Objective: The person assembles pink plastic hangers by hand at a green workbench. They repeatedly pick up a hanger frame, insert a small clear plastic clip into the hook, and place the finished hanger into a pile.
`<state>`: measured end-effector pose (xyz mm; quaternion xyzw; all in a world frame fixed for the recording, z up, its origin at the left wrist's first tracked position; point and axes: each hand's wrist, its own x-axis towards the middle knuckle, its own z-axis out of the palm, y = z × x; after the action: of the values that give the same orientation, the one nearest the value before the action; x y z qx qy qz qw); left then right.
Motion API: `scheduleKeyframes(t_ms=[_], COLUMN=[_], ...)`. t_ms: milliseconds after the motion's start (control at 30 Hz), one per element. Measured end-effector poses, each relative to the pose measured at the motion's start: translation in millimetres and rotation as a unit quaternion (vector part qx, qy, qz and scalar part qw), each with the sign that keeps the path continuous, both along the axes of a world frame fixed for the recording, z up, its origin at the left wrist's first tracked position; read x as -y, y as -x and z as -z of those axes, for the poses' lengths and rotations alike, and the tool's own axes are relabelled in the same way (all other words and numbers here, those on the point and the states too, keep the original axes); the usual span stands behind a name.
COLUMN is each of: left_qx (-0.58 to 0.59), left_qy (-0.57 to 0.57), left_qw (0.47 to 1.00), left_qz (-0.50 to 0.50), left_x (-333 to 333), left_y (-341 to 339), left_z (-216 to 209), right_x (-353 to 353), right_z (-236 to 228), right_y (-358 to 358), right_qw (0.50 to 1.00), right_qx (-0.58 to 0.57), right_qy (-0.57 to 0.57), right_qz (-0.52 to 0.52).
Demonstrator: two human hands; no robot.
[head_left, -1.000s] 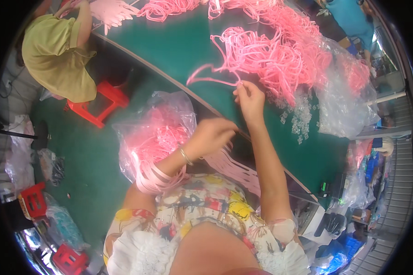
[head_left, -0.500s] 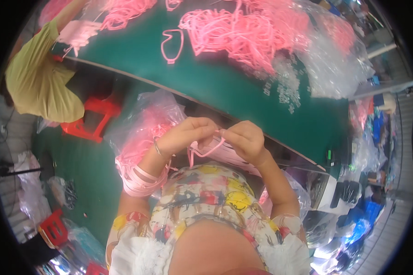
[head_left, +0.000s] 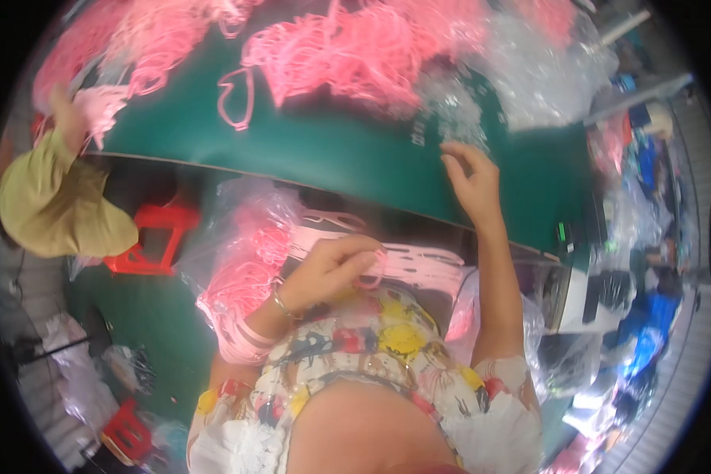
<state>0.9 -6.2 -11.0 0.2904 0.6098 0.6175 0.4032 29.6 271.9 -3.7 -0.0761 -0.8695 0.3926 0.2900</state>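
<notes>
My left hand [head_left: 333, 271] is closed in a pinch over my lap, with a thin pink strap [head_left: 374, 278] hanging in a small loop from the fingertips. Several pink straps [head_left: 245, 347] are looped round my left forearm. Across my lap lies a pink strip with slits [head_left: 423, 265], partly covered by that hand. My right hand [head_left: 475, 183] reaches over the green table [head_left: 355, 170], thumb and forefinger apart, nothing visible between them. Just beyond its fingertips are many small clear plastic pieces [head_left: 454, 107], too blurred to make out singly.
A large pink strap heap [head_left: 340, 59] and clear plastic bag [head_left: 549, 79] cover the table's far side. One pink loop [head_left: 237, 99] lies apart. A bag of pink straps [head_left: 253, 225] is left of my lap. Far left are a co-worker's sleeve [head_left: 55, 197] and red stool [head_left: 154, 237].
My hands were together on the pink strap. The right has let go and moved up and right over the table; the left has dropped toward my lap, keeping the strap. The view has shifted.
</notes>
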Motion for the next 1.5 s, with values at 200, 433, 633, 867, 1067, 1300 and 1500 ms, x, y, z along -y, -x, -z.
scheduleKeyframes(t_ms=[200, 433, 633, 867, 1067, 1300, 1500], left_qx=[0.002, 0.038, 0.125, 0.048, 0.008, 0.063, 0.131], left_qy=[0.038, 0.026, 0.038, 0.047, 0.041, 0.048, 0.011], left_qw=[0.999, 0.998, 0.991, 0.994, 0.996, 0.993, 0.99], left_qz=[-0.017, 0.035, -0.017, -0.09, -0.084, -0.088, -0.045], left_x=[19, -4, -9, 12, 13, 21, 23], left_y=[1, -4, -10, 7, 7, 6, -2], left_z=[1, 2, -7, -8, -2, -7, -6], right_x=[21, 5, -7, -4, 1, 22, 66], right_z=[14, 130, 137, 107, 80, 41, 12], right_y=[-88, -161, -157, -156, -157, -144, -108], right_qw=[0.907, 0.929, 0.903, 0.94, 0.82, 0.865, 0.841], right_qx=[0.294, 0.298, 0.369, 0.264, 0.131, 0.105, 0.085], right_qy=[0.197, -0.172, -0.177, 0.202, 0.554, 0.453, 0.476], right_qz=[-0.225, 0.14, 0.129, 0.072, -0.063, -0.189, -0.245])
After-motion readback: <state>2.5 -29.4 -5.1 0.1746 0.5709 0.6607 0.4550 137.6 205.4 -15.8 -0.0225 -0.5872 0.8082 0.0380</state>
